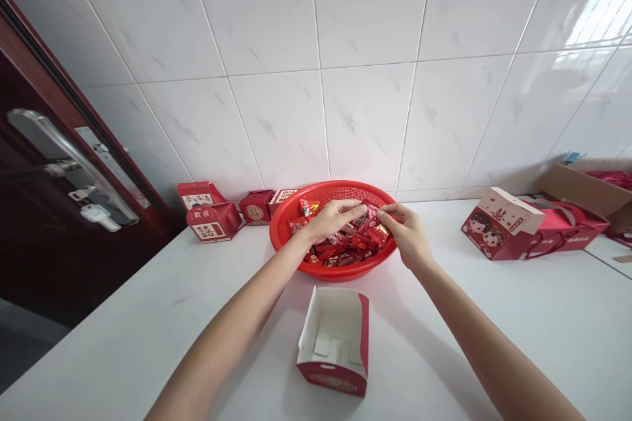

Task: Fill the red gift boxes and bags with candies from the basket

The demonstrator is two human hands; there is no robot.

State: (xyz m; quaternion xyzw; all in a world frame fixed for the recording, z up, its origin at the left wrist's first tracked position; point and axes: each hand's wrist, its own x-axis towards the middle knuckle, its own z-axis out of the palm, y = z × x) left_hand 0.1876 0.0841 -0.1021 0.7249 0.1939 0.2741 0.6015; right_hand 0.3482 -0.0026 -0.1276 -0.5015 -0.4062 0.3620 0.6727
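Note:
My left hand point(334, 220) and my right hand point(409, 231) meet over a red plastic basket point(281, 237). Between their fingertips is a wrapped candy point(369, 216) in a dark pink-red wrapper, pinched from both sides. Below them the basket holds a heap of wrapped candies point(340, 248) in red and gold. Nearer to me, in front of the basket, stands an open red paper box point(333, 378) with a white inside; its bottom flaps show and nothing lies in it.
Small red gift boxes point(212, 220) stand left of the basket along the tiled wall. To the right are a larger red gift box point(503, 223) with cartoon figures and a brown carton point(563, 181). A dark door with a handle point(74, 164) is at the left.

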